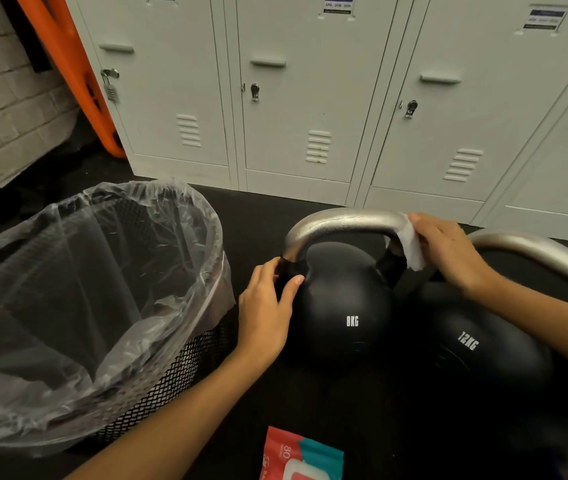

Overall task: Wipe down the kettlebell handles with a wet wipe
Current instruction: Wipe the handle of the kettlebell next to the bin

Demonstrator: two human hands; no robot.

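8KG kettlebell (pixel 341 306) sits on the dark floor, used here as landmark. Left hand (pixel 268 306) curls round the black base of its handle on the left side, thumb across the front, likely to steady the bell against the wiping push. Right hand (pixel 448 251) presses a white wet wipe (pixel 412 247) onto the right bend of the steel handle (pixel 341 220), fingers wrapped over it so the wipe hugs the curve; how far the fingers close behind the bar is hidden. 12KG kettlebell (pixel 476 344) stands just right of the 8KG one, touching or nearly so, its handle (pixel 539 251) passing behind the right wrist, within reach for the next wipe. Lined mesh bin (pixel 185 372) is just left of the 8KG bell, handy for the used wipe. Wipes pack (pixel 301 455) lies on the floor in front of it, nearer the person. Grey lockers (pixel 310 98) stand behind.
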